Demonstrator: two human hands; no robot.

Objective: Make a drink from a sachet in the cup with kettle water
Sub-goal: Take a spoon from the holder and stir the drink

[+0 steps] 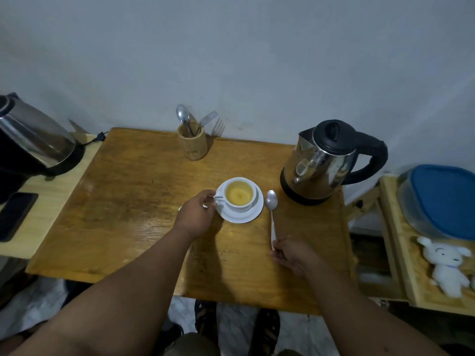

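Note:
A white cup (pixel 240 195) holding yellowish liquid stands on a white saucer (pixel 253 213) in the middle of the wooden table (pixel 133 201). My left hand (pixel 196 214) pinches the cup's handle on its left side. A metal spoon (pixel 272 214) lies on the table just right of the saucer, bowl pointing away from me. My right hand (pixel 290 254) holds the near end of its handle. A steel kettle (pixel 323 163) with a black lid and handle stands at the table's right rear. No sachet is clearly in view.
A wooden holder (pixel 194 143) with a spoon and forks stands at the back edge by the wall. A second kettle (pixel 33 140) and a dark phone (pixel 14 215) sit on a side surface at left. At right, a shelf holds a blue-lidded container (pixel 442 201) and a white plush toy (pixel 448 265).

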